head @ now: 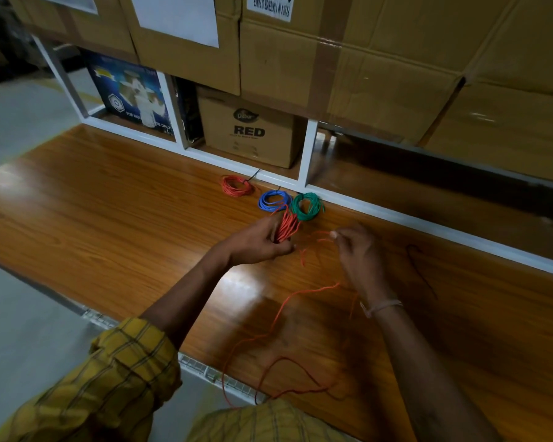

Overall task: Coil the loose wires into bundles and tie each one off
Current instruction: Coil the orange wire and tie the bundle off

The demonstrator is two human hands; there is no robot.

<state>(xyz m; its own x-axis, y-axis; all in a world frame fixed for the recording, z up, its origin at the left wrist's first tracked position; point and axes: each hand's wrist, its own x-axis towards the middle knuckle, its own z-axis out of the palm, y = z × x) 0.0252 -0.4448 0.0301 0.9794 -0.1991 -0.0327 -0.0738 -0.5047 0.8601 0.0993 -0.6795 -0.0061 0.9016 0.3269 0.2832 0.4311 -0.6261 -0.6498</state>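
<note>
The left hand (259, 239) has its grip curled round a half-wound orange coil (286, 226) at the desk's (109, 199) middle, while the right hand (356, 247) pinches that wire's loose orange tail (284, 306), which trails toward six o'clock. Three finished bundles lie toward twelve o'clock: one orange bundle (237, 185), one blue bundle (273, 200), one green bundle (307, 206). One shelf carton (249, 129) behind reads "Dabur RED".

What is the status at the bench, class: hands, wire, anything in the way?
Left hand grips the orange coil; right hand pinches its loose tail. Red bundle, blue bundle, green bundle coiled behind. Black tie lies right; nothing blocking.
</note>
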